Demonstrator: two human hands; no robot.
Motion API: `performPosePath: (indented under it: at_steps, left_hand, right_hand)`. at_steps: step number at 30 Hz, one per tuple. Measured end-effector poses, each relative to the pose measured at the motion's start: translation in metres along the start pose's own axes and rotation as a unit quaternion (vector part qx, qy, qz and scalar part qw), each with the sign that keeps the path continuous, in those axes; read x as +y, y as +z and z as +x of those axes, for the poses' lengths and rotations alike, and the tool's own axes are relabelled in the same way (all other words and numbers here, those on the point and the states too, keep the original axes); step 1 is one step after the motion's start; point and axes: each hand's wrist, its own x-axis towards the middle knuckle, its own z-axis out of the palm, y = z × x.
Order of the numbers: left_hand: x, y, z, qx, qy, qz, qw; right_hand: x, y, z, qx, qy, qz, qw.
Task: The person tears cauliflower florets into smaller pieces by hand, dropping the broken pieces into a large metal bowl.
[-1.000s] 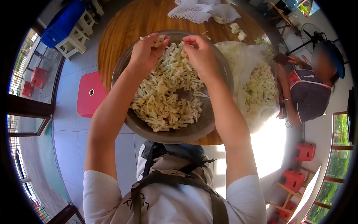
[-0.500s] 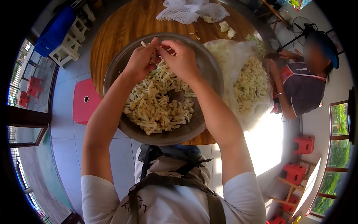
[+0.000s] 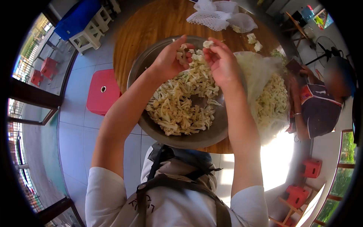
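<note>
A wide metal bowl point(image 3: 221, 128) sits at the table's near edge, holding a heap of cut cauliflower pieces point(image 3: 177, 104). Over its far left side, my left hand point(image 3: 168, 63) curls around several small cauliflower pieces point(image 3: 183, 55). My right hand point(image 3: 225, 65) is above the far right side of the bowl, pinching a small white cauliflower floret point(image 3: 208, 44) between thumb and fingers. The two hands are apart, with loose cauliflower visible between and below them.
A clear plastic bag of cut cauliflower point(image 3: 273, 100) stands right of the bowl on the round wooden table point(image 3: 151, 22). White foam netting point(image 3: 211, 17) and cauliflower chunks point(image 3: 252, 38) lie at the back. A co-worker point(image 3: 321, 106) is at the right. A red stool point(image 3: 100, 92) stands left.
My hands, together over the bowl's far side before, have separated. The right moved rightward with a floret in its fingers; the left keeps cauliflower pieces. The whole view has shifted slightly.
</note>
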Motion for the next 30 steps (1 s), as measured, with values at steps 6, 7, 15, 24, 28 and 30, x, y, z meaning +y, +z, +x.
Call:
performPosePath:
  at_steps: [6,7,15,24,28,30]
  left_hand:
    - [0.0,0.002,-0.001,-0.04,0.042,0.065,0.996]
    - [0.0,-0.001,0.0,-0.041,0.038,0.065,0.996]
    - [-0.002,0.003,-0.001,0.009,0.064,0.154,0.986]
    - [-0.017,-0.002,0.005,0.035,0.187,0.385,0.903]
    - [-0.009,0.006,-0.004,-0.015,0.135,0.338,0.932]
    - [-0.004,0.008,-0.007,-0.055,0.052,0.223,0.972]
  right_hand:
    - [-0.002,-0.003,0.003,-0.001,0.021,0.04,0.999]
    - [-0.001,-0.003,0.003,0.01,0.02,0.042,0.999]
    - [0.008,-0.004,0.006,0.085,-0.075,-0.221,0.969]
    - [0.009,0.026,-0.02,-0.101,-0.168,-0.409,0.891]
    - [0.01,0.017,-0.014,-0.048,-0.142,-0.439,0.886]
    - [0.01,0.013,-0.01,-0.003,-0.127,-0.362,0.923]
